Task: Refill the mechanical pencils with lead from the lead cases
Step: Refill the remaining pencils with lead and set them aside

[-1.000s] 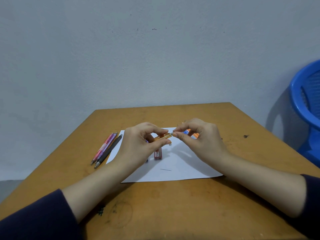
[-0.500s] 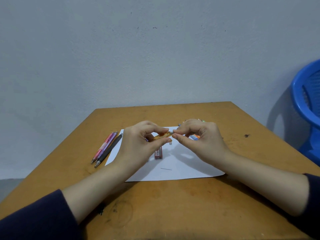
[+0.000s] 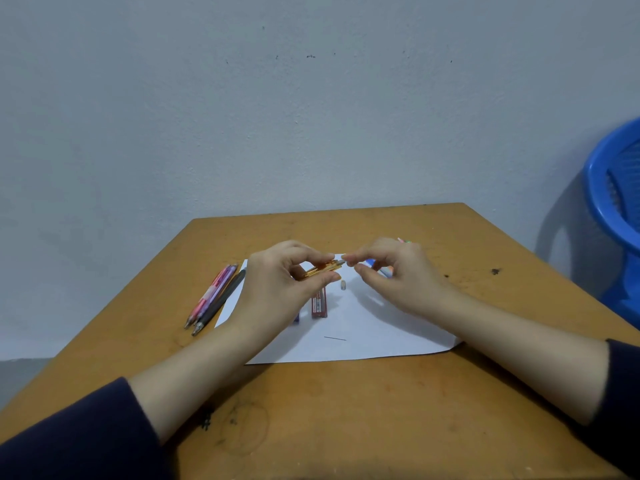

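Wooden table [image 3: 346, 417] against a grey wall, with a white sheet [image 3: 374, 337] laid on it. The orange pencil [image 3: 322, 270], translucent amber, was held nearly level just above the sheet, back end toward your right. Your left hand [image 3: 277, 282] pinched its barrel between thumb and fingers. Your right hand [image 3: 391, 275] had curled fingertips at that back end; whether they pinched a lead could not be told.

Judged step: feeding lead into the barrel. The next move called for a straight, gentle push, then refitting the small white cap [image 3: 343, 285] that lay on the sheet below.

The red lead case [image 3: 319, 303] lay near the cap, and one loose lead [image 3: 335, 338] lay nearer you. Three more pencils [image 3: 211, 294] lay just beside the sheet's left edge.
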### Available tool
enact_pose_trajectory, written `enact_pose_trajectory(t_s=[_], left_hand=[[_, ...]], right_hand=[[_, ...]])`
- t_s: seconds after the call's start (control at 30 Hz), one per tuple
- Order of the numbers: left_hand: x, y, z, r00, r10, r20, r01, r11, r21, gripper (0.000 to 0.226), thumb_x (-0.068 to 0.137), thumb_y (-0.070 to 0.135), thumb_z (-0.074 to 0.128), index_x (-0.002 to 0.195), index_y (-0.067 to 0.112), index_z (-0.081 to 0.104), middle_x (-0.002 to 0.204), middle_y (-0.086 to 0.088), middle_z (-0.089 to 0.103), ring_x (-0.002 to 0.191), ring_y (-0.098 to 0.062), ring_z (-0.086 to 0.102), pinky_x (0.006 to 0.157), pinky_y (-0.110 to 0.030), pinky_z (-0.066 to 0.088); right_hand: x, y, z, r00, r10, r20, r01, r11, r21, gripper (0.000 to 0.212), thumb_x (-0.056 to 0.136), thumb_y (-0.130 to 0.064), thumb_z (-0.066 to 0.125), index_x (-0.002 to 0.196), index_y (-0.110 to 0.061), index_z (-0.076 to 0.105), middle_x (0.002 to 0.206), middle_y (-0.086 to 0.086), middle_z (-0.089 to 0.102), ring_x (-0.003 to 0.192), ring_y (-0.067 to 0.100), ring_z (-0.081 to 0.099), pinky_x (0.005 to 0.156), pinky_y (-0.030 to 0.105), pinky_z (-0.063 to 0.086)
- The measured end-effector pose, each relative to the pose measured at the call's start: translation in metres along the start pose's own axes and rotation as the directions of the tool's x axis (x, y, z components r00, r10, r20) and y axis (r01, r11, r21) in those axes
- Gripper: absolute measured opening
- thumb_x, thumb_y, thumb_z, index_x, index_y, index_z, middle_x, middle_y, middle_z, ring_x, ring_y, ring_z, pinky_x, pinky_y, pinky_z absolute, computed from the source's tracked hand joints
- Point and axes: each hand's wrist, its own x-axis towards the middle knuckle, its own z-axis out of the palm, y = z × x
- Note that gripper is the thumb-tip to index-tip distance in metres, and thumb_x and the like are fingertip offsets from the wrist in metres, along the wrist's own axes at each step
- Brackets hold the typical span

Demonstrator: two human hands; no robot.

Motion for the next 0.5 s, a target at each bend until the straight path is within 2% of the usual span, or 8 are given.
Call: enact_pose_trajectory(t_s=[0.03, 0.07, 0.17, 0.23, 0.33, 0.4, 0.5], left_hand=[[0.0, 0.0, -0.001, 1.0, -0.002, -0.008, 0.002, 1.0, 0.013, 0.026, 0.069, 0.012, 0.084, 0.087, 0.028, 0.073, 0.084, 0.011, 0.069, 0.058, -0.005, 0.061, 0.056, -0.022, 0.051], [0.001, -0.001, -0.002, 1.0, -0.002, -0.018, 0.003, 0.999, 0.033, 0.026, 0.07, 0.014, 0.083, 0.088, 0.029, 0.073, 0.084, 0.011, 0.069, 0.059, -0.006, 0.061, 0.056, -0.021, 0.052], [0.002, -0.001, -0.003, 0.998, -0.042, -0.051, 0.046, 0.995, 0.092, 0.021, 0.072, 0.018, 0.082, 0.09, 0.025, 0.075, 0.084, 0.016, 0.067, 0.065, -0.005, 0.061, 0.057, -0.013, 0.049], [0.003, 0.0, -0.003, 0.996, -0.077, -0.054, 0.083, 0.988, 0.133, 0.021, 0.073, 0.021, 0.081, 0.093, 0.022, 0.076, 0.085, 0.015, 0.066, 0.065, -0.005, 0.061, 0.057, -0.012, 0.048], [0.003, 0.0, -0.002, 0.994, -0.102, -0.048, 0.107, 0.984, 0.141, 0.022, 0.073, 0.02, 0.081, 0.095, 0.019, 0.076, 0.089, 0.009, 0.068, 0.066, -0.009, 0.061, 0.055, -0.016, 0.051], [0.002, 0.001, -0.002, 0.994, -0.105, -0.038, 0.11, 0.985, 0.137, 0.023, 0.074, 0.019, 0.08, 0.097, 0.019, 0.076, 0.091, 0.006, 0.069, 0.067, -0.011, 0.063, 0.057, -0.021, 0.054], [0.002, 0.002, -0.002, 0.993, -0.114, -0.018, 0.115, 0.984, 0.138, 0.023, 0.075, 0.02, 0.079, 0.098, 0.02, 0.075, 0.09, 0.007, 0.068, 0.069, -0.014, 0.065, 0.058, -0.023, 0.055]], right_hand=[[0.001, 0.002, 0.002, 0.997, -0.045, 0.06, 0.051, 0.994, -0.093, 0.024, 0.088, -0.011, 0.06, 0.109, -0.018, 0.071, 0.103, -0.002, 0.069, 0.089, 0.013, 0.061, 0.086, 0.005, 0.035], [0.002, 0.004, 0.004, 0.987, -0.081, 0.136, 0.104, 0.98, -0.168, 0.028, 0.089, -0.013, 0.057, 0.115, -0.013, 0.068, 0.112, 0.003, 0.068, 0.099, 0.015, 0.058, 0.089, 0.003, 0.029], [0.003, 0.009, 0.012, 0.944, -0.106, 0.312, 0.191, 0.948, -0.255, 0.034, 0.093, -0.009, 0.051, 0.126, -0.011, 0.06, 0.129, 0.005, 0.059, 0.12, 0.018, 0.049, 0.094, 0.008, 0.023], [0.004, 0.01, 0.014, 0.936, -0.097, 0.338, 0.194, 0.944, -0.266, 0.032, 0.093, -0.007, 0.052, 0.124, -0.011, 0.063, 0.127, 0.006, 0.061, 0.119, 0.018, 0.051, 0.09, 0.005, 0.022], [0.007, 0.01, 0.013, 0.943, -0.077, 0.322, 0.175, 0.942, -0.287, 0.025, 0.092, -0.009, 0.057, 0.113, -0.012, 0.07, 0.113, 0.003, 0.069, 0.106, 0.015, 0.058, 0.081, 0.003, 0.028], [0.009, 0.011, 0.011, 0.957, -0.046, 0.287, 0.132, 0.949, -0.288, 0.022, 0.09, -0.008, 0.06, 0.108, -0.012, 0.072, 0.108, 0.003, 0.071, 0.102, 0.015, 0.061, 0.08, 0.003, 0.031], [0.008, 0.01, 0.011, 0.964, -0.013, 0.267, 0.088, 0.959, -0.27, 0.02, 0.088, -0.005, 0.063, 0.103, -0.011, 0.074, 0.105, 0.005, 0.072, 0.1, 0.017, 0.062, 0.08, 0.007, 0.034]])
